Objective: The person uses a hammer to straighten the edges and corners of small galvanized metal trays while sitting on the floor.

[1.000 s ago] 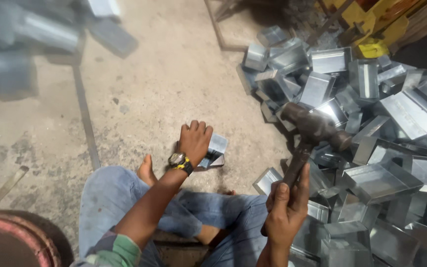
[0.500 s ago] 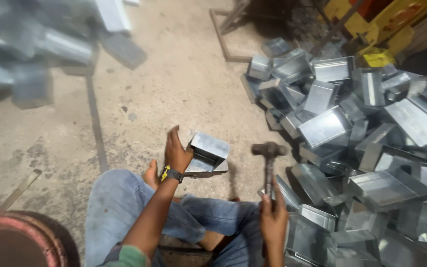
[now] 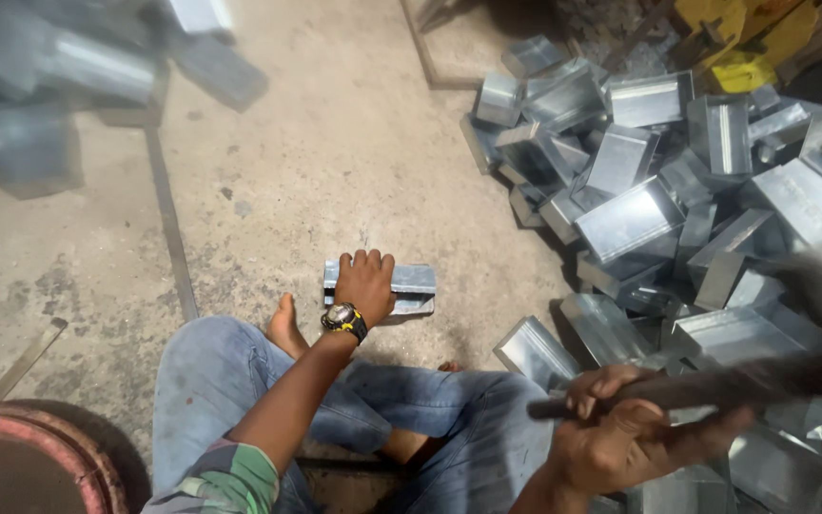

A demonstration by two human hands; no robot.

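I sit cross-legged in jeans on a concrete floor. My left hand [image 3: 365,283], with a wristwatch, presses flat on a folded sheet-metal box piece [image 3: 412,282] lying on the floor before my feet. My right hand [image 3: 620,430] grips the handle of a hammer [image 3: 706,388] at lower right. The hammer points to the right and its head is a dark blur near the right edge.
A large heap of shiny sheet-metal boxes [image 3: 677,200] fills the right side. More metal pieces [image 3: 59,76] lie blurred at upper left. A rusty red drum rim [image 3: 30,447] sits at lower left. Yellow objects [image 3: 744,38] stand at upper right.
The metal piece went from tilted up in my left hand to lying flat under my palm. The hammer swung from upright in front of me to low on the right, blurred.
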